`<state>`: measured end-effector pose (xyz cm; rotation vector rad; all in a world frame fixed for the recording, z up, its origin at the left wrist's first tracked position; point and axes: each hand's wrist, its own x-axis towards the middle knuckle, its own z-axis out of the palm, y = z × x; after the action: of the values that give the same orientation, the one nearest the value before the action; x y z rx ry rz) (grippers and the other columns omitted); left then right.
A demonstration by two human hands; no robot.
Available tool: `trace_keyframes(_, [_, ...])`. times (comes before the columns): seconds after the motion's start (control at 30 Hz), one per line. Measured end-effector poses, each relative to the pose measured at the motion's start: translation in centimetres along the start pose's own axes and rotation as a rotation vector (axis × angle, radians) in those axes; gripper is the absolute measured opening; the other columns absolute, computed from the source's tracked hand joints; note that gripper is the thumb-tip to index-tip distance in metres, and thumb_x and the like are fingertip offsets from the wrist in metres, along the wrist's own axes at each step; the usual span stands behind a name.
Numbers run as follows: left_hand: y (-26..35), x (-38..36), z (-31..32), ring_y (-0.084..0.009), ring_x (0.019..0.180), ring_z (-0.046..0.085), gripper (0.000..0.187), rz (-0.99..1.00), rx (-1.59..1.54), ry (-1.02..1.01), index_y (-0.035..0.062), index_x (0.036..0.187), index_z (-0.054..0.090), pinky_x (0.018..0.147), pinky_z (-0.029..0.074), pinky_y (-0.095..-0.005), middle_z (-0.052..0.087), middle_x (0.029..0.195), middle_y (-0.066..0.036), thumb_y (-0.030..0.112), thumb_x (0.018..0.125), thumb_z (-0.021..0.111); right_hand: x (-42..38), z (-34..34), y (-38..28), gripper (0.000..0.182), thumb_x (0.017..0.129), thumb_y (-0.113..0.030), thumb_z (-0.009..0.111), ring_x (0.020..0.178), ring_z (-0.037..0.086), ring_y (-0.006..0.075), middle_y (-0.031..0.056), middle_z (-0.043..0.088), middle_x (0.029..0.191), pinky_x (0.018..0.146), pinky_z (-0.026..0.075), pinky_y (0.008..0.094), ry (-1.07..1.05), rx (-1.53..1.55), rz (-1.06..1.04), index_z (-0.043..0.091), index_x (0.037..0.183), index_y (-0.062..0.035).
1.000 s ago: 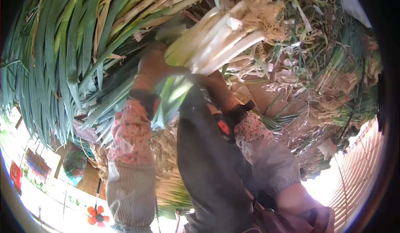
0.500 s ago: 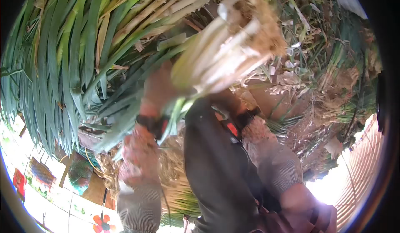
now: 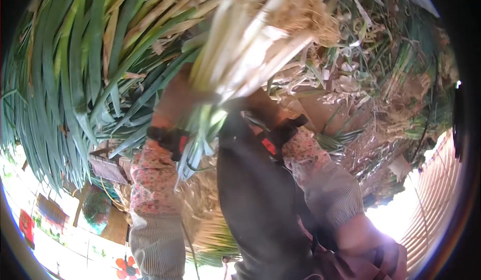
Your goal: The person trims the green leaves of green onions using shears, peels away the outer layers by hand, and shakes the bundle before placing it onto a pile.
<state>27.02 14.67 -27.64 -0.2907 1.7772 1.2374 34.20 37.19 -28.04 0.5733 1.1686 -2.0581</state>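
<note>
A bunch of green onions [image 3: 245, 49] with white stalks and tan roots points up and right in the middle of the view. My left hand [image 3: 178, 97] is closed round the left side of the bunch, with green leaves hanging below it. My right hand [image 3: 260, 107] is against the lower right side of the stalks, dark and blurred, its fingers hidden. Both wrists carry black bands with red marks, above flowered sleeves.
A large pile of long green onions [image 3: 75, 74] fills the upper left. Loose trimmings and roots [image 3: 350, 74] cover the right side. My dark-clothed leg [image 3: 255, 195] is below the hands. A brown wooden piece [image 3: 107, 169] lies at the left.
Both hands and the bunch have shifted a little to the left. The bunch stands slightly more upright, and its leaves now hang between my wrists.
</note>
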Motion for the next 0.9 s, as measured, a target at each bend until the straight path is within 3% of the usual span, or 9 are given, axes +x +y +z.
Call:
trace_keyframes(0.13, [2.7, -1.2, -1.3, -0.0229, 0.107, 0.062, 0.093, -0.103, -0.2, -0.162, -0.0021, 0.138, 0.046, 0.096, 0.05, -0.0348, 0.063, 0.119, -0.011, 0.01, 0.056, 0.089, 0.9, 1.3, -1.2, 0.06, 0.069, -0.008, 0.086, 0.103, 0.064, 0.0171, 0.0071, 0.069, 0.109, 0.09, 0.053, 0.0336, -0.115, -0.11, -0.053, 0.061, 0.122, -0.0017])
trace_keyframes(0.17, [2.1, -1.3, -1.5, -0.0229, 0.108, 0.061, 0.097, -0.17, -0.234, -0.149, -0.001, 0.141, 0.044, 0.097, 0.049, -0.0351, 0.063, 0.119, -0.009, 0.01, 0.055, 0.088, 2.3, 0.5, 2.3, 0.06, 0.068, -0.01, 0.087, 0.102, 0.063, 0.0167, 0.007, 0.068, 0.108, 0.089, 0.053, 0.0335, -0.16, -0.037, -0.191, 0.061, 0.121, -0.0017])
trace_keyframes(0.3, [2.4, -1.3, -1.4, -0.0248, 0.113, 0.059, 0.106, -0.115, -0.229, -0.139, 0.0003, 0.146, 0.041, 0.098, 0.048, -0.0368, 0.061, 0.124, -0.012, 0.02, 0.052, 0.087, 1.1, 2.3, -2.7, 0.033, 0.072, -0.003, 0.081, 0.078, 0.063, 0.0118, 0.0029, 0.065, 0.088, 0.066, 0.052, 0.0262, -0.153, 0.069, -0.081, 0.063, 0.101, -0.0046])
trace_keyframes(0.33, [2.4, -1.4, -1.4, -0.0249, 0.114, 0.059, 0.106, -0.114, -0.26, -0.138, 0.0003, 0.146, 0.04, 0.098, 0.048, -0.0367, 0.061, 0.125, -0.012, 0.02, 0.052, 0.086, 1.2, 2.2, -3.3, 0.045, 0.069, -0.008, 0.082, 0.09, 0.064, 0.0154, 0.0093, 0.066, 0.102, 0.076, 0.054, 0.0295, -0.163, 0.073, -0.063, 0.064, 0.11, -0.0032])
trace_keyframes(0.4, [2.2, -1.4, -1.4, -0.0252, 0.113, 0.06, 0.102, -0.08, -0.286, -0.154, 0.0003, 0.146, 0.04, 0.097, 0.049, -0.0368, 0.061, 0.126, -0.012, 0.015, 0.054, 0.082, 1.8, 2.4, -2.5, 0.066, 0.065, -0.02, 0.084, 0.119, 0.055, 0.0263, 0.0193, 0.057, 0.127, 0.102, 0.045, 0.0392, -0.053, -0.295, -0.282, 0.061, 0.124, -0.0011])
trace_keyframes(0.57, [1.0, -2.0, -3.3, -0.0259, 0.11, 0.062, 0.094, -0.055, -0.308, -0.222, -0.0019, 0.144, 0.041, 0.096, 0.05, -0.0388, 0.062, 0.123, -0.011, 0.003, 0.055, 0.074, 2.0, 3.0, -3.7, 0.072, 0.067, -0.027, 0.084, 0.118, 0.056, 0.0273, 0.0179, 0.059, 0.127, 0.103, 0.044, 0.0371, 0.049, -0.415, -0.33, 0.057, 0.129, -0.0006])
trace_keyframes(0.73, [1.4, 0.0, -2.0, -0.0222, 0.106, 0.062, 0.088, -0.061, -0.264, -0.279, -0.0025, 0.139, 0.047, 0.094, 0.05, -0.0344, 0.063, 0.12, -0.009, 0.011, 0.057, 0.075, 0.3, 2.3, -4.8, 0.078, 0.07, -0.034, 0.084, 0.118, 0.057, 0.0283, 0.0166, 0.061, 0.127, 0.105, 0.042, 0.035, 0.086, -0.448, -0.209, 0.053, 0.133, 0.0])
trace_keyframes(0.8, [0.6, 0.4, -1.6, -0.018, 0.1, 0.062, 0.076, -0.054, -0.231, -0.159, -0.0006, 0.135, 0.051, 0.089, 0.052, -0.0313, 0.065, 0.113, -0.007, 0.016, 0.065, 0.075, -0.5, 2.0, -4.7, 0.081, 0.071, -0.036, 0.085, 0.118, 0.057, 0.0287, 0.016, 0.061, 0.127, 0.106, 0.042, 0.0341, 0.098, -0.455, -0.117, 0.052, 0.135, 0.0002])
trace_keyframes(0.9, [-1.0, 1.5, -1.9, -0.016, 0.09, 0.064, 0.063, 0.0, -0.081, -0.183, 0.0032, 0.13, 0.057, 0.077, 0.055, -0.0301, 0.066, 0.105, -0.005, 0.013, 0.071, 0.078, 0.1, 1.5, -3.8, 0.104, 0.066, -0.041, 0.088, 0.126, 0.054, 0.029, 0.0175, 0.056, 0.134, 0.108, 0.041, 0.035, 0.128, -0.382, 0.001, 0.035, 0.146, -0.0012])
